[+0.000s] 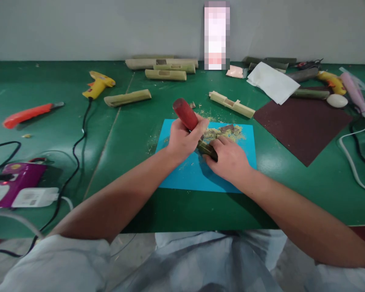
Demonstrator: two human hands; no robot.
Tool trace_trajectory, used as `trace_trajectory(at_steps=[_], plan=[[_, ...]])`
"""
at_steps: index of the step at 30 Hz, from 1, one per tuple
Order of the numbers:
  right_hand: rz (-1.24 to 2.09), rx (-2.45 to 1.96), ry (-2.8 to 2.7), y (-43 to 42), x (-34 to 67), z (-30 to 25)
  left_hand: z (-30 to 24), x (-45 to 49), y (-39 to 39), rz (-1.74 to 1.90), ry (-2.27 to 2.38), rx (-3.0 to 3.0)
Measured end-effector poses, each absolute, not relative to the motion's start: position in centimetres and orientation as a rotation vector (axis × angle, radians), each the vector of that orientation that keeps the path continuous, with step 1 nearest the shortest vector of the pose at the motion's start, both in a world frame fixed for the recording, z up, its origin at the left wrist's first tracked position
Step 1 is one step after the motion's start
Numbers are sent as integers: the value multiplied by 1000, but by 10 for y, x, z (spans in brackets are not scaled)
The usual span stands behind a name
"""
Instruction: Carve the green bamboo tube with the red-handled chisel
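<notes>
My left hand (184,138) is closed around a tool with a thick red handle (185,112); the handle tilts up to the left, and its working end is hidden by my fingers. Under that hand lies a short green bamboo piece (207,149). My right hand (231,157) grips its near end and presses it down on a blue sheet (176,176). Pale shavings (213,134) are heaped just beyond both hands, with a small brown piece (227,128) among them.
A cut bamboo piece (231,104) lies beyond the blue sheet, left of a dark brown sheet (304,129). More bamboo tubes (166,74) line the wall. On the left are a yellow glue gun (99,85), its black cord, an orange-red cutter (30,114) and a purple power strip (21,182).
</notes>
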State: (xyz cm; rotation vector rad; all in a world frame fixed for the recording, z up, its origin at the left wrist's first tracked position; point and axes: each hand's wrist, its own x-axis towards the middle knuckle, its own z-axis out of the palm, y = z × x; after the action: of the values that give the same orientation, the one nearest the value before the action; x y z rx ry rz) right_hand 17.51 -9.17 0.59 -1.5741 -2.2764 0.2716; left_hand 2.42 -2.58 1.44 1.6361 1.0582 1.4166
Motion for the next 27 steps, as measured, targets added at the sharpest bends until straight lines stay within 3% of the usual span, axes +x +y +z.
trace_trajectory(at_steps=[27], plan=[[235, -1617, -2218, -91, 173, 4, 4, 30, -15, 1409, 988, 1564]])
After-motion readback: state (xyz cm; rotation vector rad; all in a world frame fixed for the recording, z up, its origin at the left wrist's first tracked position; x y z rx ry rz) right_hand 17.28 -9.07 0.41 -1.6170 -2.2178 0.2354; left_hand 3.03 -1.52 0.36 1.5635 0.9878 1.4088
